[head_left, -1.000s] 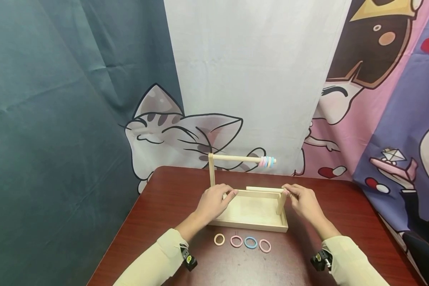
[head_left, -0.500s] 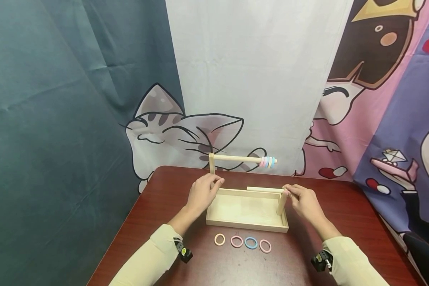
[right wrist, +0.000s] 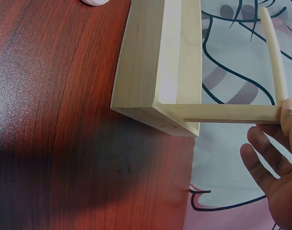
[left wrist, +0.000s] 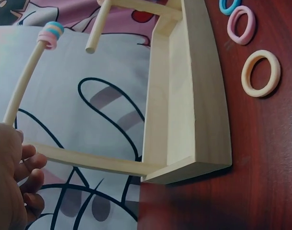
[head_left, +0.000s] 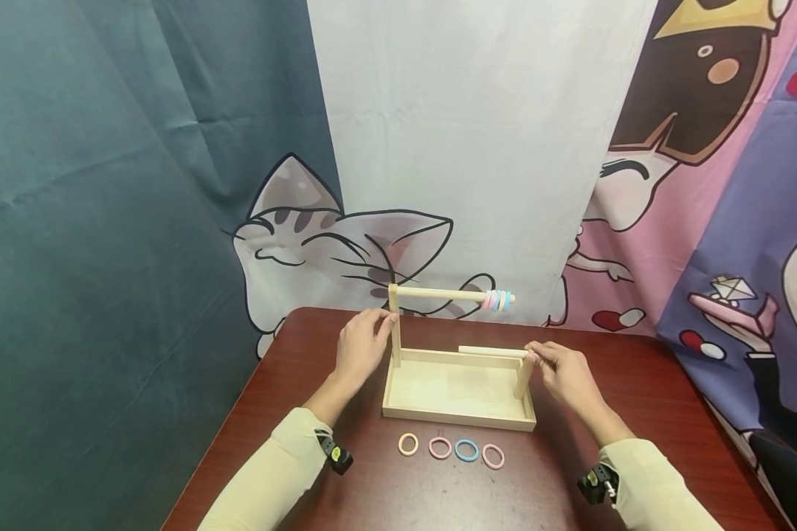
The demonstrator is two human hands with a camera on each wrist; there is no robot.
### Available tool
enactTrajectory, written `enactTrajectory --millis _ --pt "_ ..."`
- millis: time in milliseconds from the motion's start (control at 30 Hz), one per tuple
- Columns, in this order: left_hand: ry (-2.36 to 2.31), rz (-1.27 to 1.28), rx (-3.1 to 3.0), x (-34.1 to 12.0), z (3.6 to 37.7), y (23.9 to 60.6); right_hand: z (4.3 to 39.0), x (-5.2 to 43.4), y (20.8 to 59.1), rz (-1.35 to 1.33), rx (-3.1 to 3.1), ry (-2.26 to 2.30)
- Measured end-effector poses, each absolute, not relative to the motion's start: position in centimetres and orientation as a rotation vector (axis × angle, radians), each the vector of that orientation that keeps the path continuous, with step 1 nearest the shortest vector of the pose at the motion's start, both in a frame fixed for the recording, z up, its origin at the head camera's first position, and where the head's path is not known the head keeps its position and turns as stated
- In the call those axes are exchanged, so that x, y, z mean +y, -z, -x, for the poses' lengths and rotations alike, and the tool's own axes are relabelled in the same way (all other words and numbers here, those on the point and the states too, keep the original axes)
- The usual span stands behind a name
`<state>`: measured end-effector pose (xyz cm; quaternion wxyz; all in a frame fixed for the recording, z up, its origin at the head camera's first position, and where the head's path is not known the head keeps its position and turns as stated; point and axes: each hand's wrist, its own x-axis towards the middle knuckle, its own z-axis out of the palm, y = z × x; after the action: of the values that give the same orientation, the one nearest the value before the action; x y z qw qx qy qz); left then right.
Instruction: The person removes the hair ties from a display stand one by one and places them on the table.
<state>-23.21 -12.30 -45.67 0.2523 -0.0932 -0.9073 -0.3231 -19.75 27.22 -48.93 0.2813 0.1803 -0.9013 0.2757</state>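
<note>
Head camera first: we see that our left hand has left the near-left rim of the shallow pale wooden tray, where it rested a second ago, and climbed to the tall pale wooden post at the tray's back-left corner. Its fingers now lie against that post just below the long horizontal wooden rod. We judge this as a shift from steadying the base to steadying the upright. From the left wrist view the fingers look loosely curled beside the post; we cannot tell whether they truly clasp it or only touch it.

Our right hand has not moved: its fingertips pinch the top of the short wooden post at the tray's right end, where a shorter wooden rod joins it, thumb and fingers close together on the wood.

The tray stands mid-table on the dark red-brown wooden table. A stack of pink, blue and yellow rings sits near the long rod's free end. Four loose rings, cream, pink, blue and pink, lie in a row just before the tray, untouched.
</note>
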Motion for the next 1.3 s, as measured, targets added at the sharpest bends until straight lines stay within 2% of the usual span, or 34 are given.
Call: enactTrajectory --millis 300,767,1300 --pt "0.925 0.209 -2.436 -12.5 24.1 44.8 19.7 27.2 48.9 -0.475 -2.42 -0.739" --pt "0.943 0.301 -2.438 -11.9 25.9 43.1 19.7 27.2 48.8 -0.463 -2.432 -0.744" --pt "1.019 0.404 -2.411 -11.5 27.2 43.0 19.5 27.0 48.5 -0.458 -2.457 -0.74"
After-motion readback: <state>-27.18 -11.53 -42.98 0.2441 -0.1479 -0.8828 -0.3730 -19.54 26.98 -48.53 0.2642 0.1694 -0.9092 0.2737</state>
